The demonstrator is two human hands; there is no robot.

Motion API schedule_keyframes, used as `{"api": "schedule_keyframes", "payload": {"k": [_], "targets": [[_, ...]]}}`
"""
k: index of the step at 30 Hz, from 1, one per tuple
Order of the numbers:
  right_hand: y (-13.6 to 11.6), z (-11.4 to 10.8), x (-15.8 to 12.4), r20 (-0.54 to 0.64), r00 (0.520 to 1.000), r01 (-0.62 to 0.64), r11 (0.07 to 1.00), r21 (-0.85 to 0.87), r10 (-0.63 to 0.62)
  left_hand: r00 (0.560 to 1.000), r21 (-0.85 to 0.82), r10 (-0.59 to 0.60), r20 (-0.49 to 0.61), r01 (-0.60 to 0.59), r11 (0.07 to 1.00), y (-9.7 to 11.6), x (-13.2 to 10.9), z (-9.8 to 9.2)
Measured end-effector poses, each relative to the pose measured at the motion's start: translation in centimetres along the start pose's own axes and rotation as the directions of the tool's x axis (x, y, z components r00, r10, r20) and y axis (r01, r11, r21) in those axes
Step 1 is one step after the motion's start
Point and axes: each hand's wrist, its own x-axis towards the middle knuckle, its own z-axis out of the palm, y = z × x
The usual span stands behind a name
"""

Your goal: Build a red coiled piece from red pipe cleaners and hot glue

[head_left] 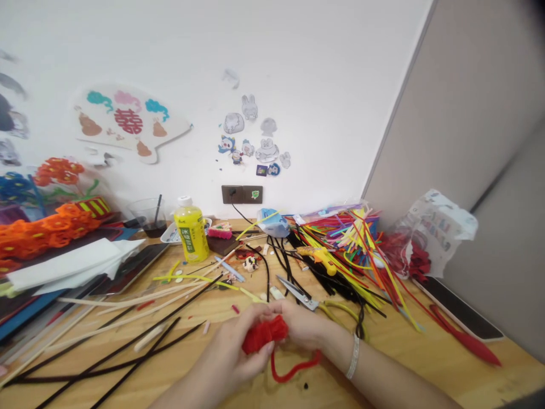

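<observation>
Wall-side table (pixel 489 380): red pipe cleaner (pixel 264 334) bunched between my left grip (pixel 227 355) and right grip (pixel 304 325)

White wall (pixel 298 74) rises ahead of me, with a fan-shaped paper plaque (pixel 130 122) bearing a red double-happiness sign and, beside it, a cluster of cartoon stickers (pixel 251 139). Both grips are narrow, fingers curled around the crumpled red wad just above the table, and its loose end loops down below them. A silver bracelet (pixel 353 356) circles my right wrist. Just past my right grip lie open scissors (pixel 298 293) with yellow handles. Farther back stands a yellow bottle (pixel 191 233); its green label carries Chinese characters, too small for me to read with confidence, though the top one looks like 冰. Black pipe cleaners (pixel 106 360) lie near my left grip, and a heap of multicoloured pipe cleaners (pixel 340 244) sits toward the back.
</observation>
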Motion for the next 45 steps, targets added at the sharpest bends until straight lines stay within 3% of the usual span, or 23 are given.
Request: {"api": "schedule_keyframes", "payload": {"k": [3,12,17,21,24,31,38,42,45], "targets": [[-0.1,0.6,0.0,-0.013,1.0,0.002,0.999,0.042,-0.001,1.0,-0.009,0.026,-0.018,-0.026,1.0,-0.1,0.0,0.0],[-1.3,0.9,-0.6,-0.103,0.986,0.139,0.989,0.056,-0.133,0.987,-0.001,-0.108,-0.122,0.108,0.994,-1.0,0.4,-0.4],[-0.7,0.2,-0.3,-0.058,0.981,0.188,0.979,0.085,-0.183,0.982,-0.024,-0.128,-0.14,0.126,0.992,-0.9,0.5,-0.7],[-0.2,-0.3,-0.3,-0.015,0.972,0.237,0.969,0.074,-0.237,0.982,0.062,-0.13,-0.136,0.139,0.988,-0.9,0.2,-0.6],[-0.5,-0.1,-0.7,0.001,0.964,0.266,0.964,0.016,-0.266,0.986,0.124,-0.109,-0.129,0.125,0.984,-1.3,0.0,-0.4],[-0.8,1.0,-0.7,-0.113,0.93,0.32,0.922,-0.218,-0.35,0.984,0.195,-0.096,-0.149,0.124,0.973,-2.0,0.1,-0.1],[0.2,0.6,0.0,-0.13,0.927,0.31,0.914,-0.261,-0.352,0.981,0.234,-0.064,-0.182,0.106,0.966,-2.5,-0.1,0.3],[-0.1,0.5,0.0,-0.095,0.948,0.286,0.942,-0.176,-0.305,0.98,0.159,-0.103,-0.17,0.13,0.979,-2.1,0.2,-0.1],[-0.5,0.4,-0.1,-0.041,0.966,0.249,0.964,-0.096,-0.254,0.968,-0.043,-0.165,-0.19,0.16,0.986,-1.5,0.8,-0.7]]}}
